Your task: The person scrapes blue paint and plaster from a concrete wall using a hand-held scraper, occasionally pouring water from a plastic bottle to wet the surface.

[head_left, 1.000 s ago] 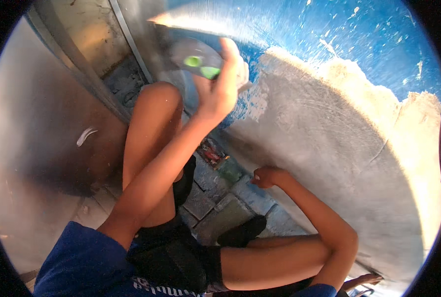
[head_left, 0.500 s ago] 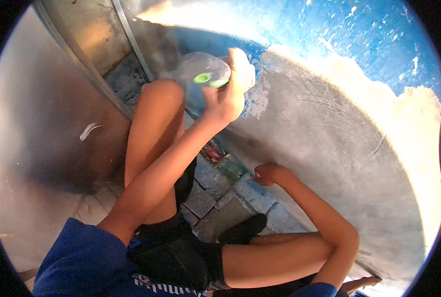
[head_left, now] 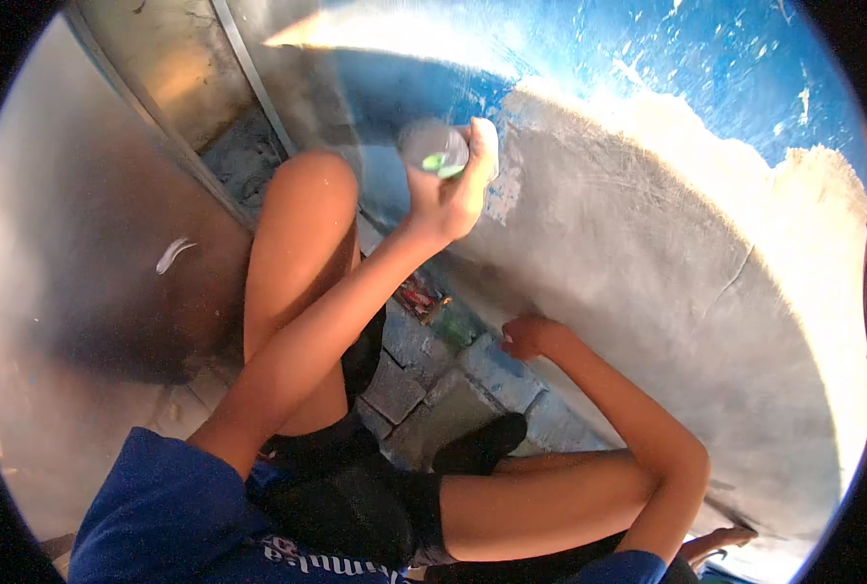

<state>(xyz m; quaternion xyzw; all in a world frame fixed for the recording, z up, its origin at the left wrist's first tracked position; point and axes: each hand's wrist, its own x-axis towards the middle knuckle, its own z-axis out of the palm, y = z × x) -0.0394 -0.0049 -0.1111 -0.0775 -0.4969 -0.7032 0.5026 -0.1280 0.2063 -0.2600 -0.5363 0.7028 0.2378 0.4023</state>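
Observation:
My left hand is raised against the curved wall, where blue paint meets bare grey plaster. Its fingers wrap round a rounded, greyish see-through object with a green spot, partly smeared by motion; its kind cannot be made out. A pale edge of it shows beside the fingers, close to the wall. Lower down, my right hand hangs by the foot of the wall with its fingers curled in. Nothing sticks out of it, though the palm side is hidden.
My bent left knee rises below the left forearm. Grey paving blocks form the floor, with a red wrapper and a green see-through item lying along the wall. A shiny brown curved surface stands close on the left.
The see-through object in my left hand has turned and drawn in towards the hand, so less of it shows on the left. My right hand has hardly moved.

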